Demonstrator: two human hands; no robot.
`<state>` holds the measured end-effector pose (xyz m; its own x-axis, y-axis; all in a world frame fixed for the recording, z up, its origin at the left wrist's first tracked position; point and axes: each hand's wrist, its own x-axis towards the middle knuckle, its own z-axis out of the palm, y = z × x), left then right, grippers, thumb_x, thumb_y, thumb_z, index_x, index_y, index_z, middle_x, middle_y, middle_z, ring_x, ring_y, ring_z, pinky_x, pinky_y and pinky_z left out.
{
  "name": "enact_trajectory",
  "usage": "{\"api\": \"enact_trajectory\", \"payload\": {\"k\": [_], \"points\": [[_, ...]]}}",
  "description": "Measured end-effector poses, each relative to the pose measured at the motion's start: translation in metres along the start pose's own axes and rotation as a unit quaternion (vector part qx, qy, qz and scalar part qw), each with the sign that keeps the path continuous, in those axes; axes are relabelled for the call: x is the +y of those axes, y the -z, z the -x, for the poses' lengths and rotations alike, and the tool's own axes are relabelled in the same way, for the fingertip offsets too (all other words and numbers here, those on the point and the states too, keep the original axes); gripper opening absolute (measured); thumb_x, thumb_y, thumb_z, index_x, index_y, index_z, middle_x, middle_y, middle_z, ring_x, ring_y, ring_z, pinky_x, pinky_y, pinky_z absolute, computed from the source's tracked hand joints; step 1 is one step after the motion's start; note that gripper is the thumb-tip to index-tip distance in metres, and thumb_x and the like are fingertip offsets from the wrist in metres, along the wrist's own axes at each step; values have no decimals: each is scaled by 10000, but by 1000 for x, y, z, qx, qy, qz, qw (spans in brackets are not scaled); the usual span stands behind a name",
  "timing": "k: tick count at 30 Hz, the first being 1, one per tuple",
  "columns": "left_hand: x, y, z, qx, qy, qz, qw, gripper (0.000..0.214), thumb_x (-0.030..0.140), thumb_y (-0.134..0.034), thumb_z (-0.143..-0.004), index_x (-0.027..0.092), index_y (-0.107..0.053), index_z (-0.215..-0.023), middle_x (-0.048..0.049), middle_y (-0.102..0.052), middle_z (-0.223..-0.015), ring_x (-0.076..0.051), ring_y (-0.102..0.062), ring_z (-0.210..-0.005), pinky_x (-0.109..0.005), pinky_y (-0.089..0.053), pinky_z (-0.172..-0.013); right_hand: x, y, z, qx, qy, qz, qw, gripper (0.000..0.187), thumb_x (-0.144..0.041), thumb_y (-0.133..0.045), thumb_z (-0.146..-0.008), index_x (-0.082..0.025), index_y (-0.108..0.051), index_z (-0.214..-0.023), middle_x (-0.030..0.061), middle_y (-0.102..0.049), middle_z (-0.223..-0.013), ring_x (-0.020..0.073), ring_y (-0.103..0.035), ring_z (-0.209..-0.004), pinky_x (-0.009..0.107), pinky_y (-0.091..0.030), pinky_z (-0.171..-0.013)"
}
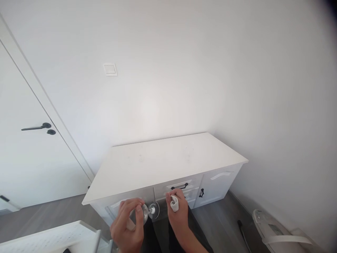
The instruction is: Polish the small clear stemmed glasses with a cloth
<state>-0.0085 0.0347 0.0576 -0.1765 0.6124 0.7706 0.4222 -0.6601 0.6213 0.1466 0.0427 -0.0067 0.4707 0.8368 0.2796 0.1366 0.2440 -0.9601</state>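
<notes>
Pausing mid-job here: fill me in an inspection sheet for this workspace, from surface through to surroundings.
Surface: white cabinet top, with small faint marks; droplets or smudges, cannot tell.
Job's things: clear stemmed glass, tilted, foot toward the right; rolled white cloth or paper.
Clutter: small dark object at the lower left, too cropped to name.
Hands: left hand holds the glass by its bowl; right hand grips the white roll.
Cables: dark curved strip at the lower right; cannot tell if it is one.
Surroundings: closed door, light switch, pale appliance with a handle, grey floor.
</notes>
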Motion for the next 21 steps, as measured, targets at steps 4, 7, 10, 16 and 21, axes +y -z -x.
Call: {"api": "enact_trajectory", "payload": {"k": [4, 7, 10, 16, 21], "points": [[-8, -7, -2, -40, -50, -52, 997, 158, 104, -628, -874, 247, -691, -895, -7, -751, -805, -215, -694, -740, -359, -514, -816, -2, 20, -3, -232, 82, 61, 967, 147, -338, -639, -931, -221, -713, -983, 16, -660, -829, 184, -583, -724, 297, -446, -701], [-7, -20, 9, -85, -104, -26, 991, 235, 51, -656, -811, 244, -675, -944, -22, -753, -825, -225, -696, -744, -361, -517, -764, 3, 13, 11, -293, 167, 175, 925, 148, -236, -641, -868, -234, -737, -981, 30, -696, -839, 205, -611, -748, 296, -421, -677], [-2, -30, 19, -122, -151, -10, 981, 300, 25, -684, -763, 241, -663, -969, -23, -746, -820, -218, -694, -718, -361, -514, -749, 12, 1, 22, -231, 211, 294, 903, 128, -190, -601, -859, -218, -717, -813, 42, -676, -742, 199, -586, -673, 300, -385, -629], [-1, -28, 18, -170, -78, -51, 981, 325, 212, -701, -874, 235, -613, -1187, -126, -684, -1246, -305, -653, -1157, -422, -528, -938, 40, 12, -3, -159, 180, 340, 909, 178, -155, -582, -834, -220, -742, -877, 58, -744, -845, 215, -672, -793, 292, -456, -724], [-8, -15, 29, -196, 41, -43, 979, 19, 244, -574, -980, 246, -593, -983, -98, -588, -1146, -255, -605, -1098, -360, -510, -896, 77, 49, -58, -46, 69, 379, 922, 254, -261, -506, -945, -176, -743, -920, 113, -762, -816, 262, -707, -792, 306, -472, -698]]}}
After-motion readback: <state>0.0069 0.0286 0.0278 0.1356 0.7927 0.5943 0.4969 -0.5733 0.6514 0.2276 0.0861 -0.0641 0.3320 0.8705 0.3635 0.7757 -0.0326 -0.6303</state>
